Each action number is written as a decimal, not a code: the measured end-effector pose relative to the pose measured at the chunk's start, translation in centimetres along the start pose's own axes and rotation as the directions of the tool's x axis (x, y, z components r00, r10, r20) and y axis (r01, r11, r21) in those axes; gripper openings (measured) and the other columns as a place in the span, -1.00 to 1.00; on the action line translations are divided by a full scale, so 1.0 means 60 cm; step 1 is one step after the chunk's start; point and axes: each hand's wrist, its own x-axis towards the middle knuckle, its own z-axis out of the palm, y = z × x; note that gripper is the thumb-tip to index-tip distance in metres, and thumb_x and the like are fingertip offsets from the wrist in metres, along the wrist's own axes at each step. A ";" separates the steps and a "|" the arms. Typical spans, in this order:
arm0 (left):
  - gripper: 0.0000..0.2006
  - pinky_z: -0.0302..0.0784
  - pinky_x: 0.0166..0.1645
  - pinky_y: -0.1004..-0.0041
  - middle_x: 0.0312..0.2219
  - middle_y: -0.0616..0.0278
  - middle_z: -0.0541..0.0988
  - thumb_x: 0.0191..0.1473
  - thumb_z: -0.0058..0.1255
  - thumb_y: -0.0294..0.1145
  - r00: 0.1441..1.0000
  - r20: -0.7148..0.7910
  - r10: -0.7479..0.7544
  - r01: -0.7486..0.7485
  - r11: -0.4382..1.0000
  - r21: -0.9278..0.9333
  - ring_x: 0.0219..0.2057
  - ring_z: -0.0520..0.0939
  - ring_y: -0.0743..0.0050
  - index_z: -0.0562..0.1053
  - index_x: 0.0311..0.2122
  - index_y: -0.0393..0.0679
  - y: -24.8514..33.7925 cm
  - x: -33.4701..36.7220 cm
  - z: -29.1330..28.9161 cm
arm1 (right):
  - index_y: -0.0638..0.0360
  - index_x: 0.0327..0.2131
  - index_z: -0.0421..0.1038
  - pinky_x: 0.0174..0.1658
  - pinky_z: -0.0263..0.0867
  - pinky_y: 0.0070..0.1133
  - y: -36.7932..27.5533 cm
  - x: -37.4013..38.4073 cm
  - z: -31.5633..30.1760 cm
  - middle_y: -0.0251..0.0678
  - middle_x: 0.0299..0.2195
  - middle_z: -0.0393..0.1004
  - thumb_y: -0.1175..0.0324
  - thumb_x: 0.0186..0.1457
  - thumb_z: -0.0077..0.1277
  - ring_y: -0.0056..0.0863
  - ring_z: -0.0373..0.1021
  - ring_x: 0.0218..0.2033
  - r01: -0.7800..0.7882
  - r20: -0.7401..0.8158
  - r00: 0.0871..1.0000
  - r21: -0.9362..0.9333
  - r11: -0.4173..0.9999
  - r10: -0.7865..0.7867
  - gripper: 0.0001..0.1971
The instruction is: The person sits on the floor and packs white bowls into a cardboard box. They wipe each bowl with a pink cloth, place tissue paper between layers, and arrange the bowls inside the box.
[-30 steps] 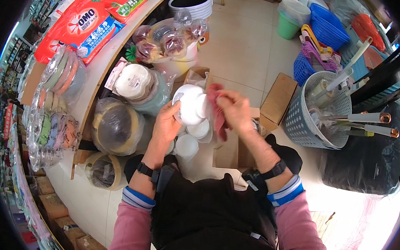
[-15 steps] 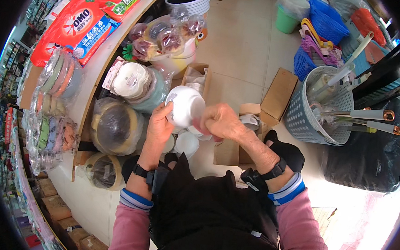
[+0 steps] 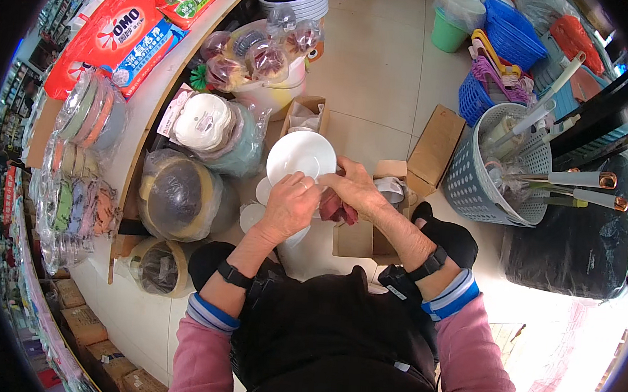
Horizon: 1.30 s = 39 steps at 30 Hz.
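A white bowl (image 3: 300, 156) is held up before me, its hollow inside tipped toward my view. My left hand (image 3: 290, 207) is closed at the near rim, fingertips pressed together there and partly hidden. At the right rim, my right hand (image 3: 358, 187) is closed on a crumpled dark red cloth (image 3: 338, 207), which hangs below its fingers; its fingertips also touch the bowl. Beneath the held bowl, partly covered by my left hand, other white bowls (image 3: 251, 218) sit on the floor.
An open cardboard box (image 3: 354, 240) holding white ware stands right of my hands, another box (image 3: 432, 149) behind it. Wrapped pots (image 3: 177, 196) and wrapped plates (image 3: 249, 145) line the left shelf. A grey perforated basket (image 3: 466, 184) with long handles stands at right.
The bowl has turned from its outside to its inside facing me. My left hand has moved from its left side to the near rim; the red cloth shows more now.
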 end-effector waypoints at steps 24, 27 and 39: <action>-0.56 0.29 0.01 0.48 -0.13 0.17 0.47 0.21 -0.17 -0.13 0.600 0.089 -0.795 0.470 0.260 -0.843 -0.12 0.42 0.47 0.35 0.03 -0.27 -0.028 0.014 0.005 | 0.29 0.00 0.32 -0.16 0.37 -0.48 0.011 0.014 -0.008 -0.15 -0.23 0.43 0.43 -0.12 0.11 -0.27 0.41 -0.23 0.458 -0.283 0.850 -0.022 0.889 -0.445 -0.48; -0.59 0.29 0.01 0.47 -0.14 0.18 0.47 0.21 -0.17 -0.16 0.653 0.035 -0.756 0.452 0.352 -0.820 -0.12 0.42 0.46 0.35 0.02 -0.27 -0.004 0.022 0.017 | 0.26 -0.08 0.35 -0.15 0.37 -0.41 0.031 0.028 0.035 -0.06 -0.17 0.34 0.50 -0.17 0.11 -0.09 0.38 -0.20 0.486 -0.267 0.699 -0.503 0.714 -0.664 -0.53; -0.67 0.36 -0.09 0.52 -0.26 0.24 0.52 0.17 -0.12 -0.25 0.676 0.192 -0.712 0.451 0.192 -0.872 -0.22 0.47 0.54 0.44 -0.08 -0.28 -0.032 0.022 -0.007 | 0.16 -0.33 0.51 -0.18 0.37 -0.42 0.004 0.015 0.037 -0.21 -0.43 0.51 0.56 -0.16 -0.03 -0.41 0.43 -0.29 0.352 0.265 0.904 -0.019 0.936 -0.335 -0.76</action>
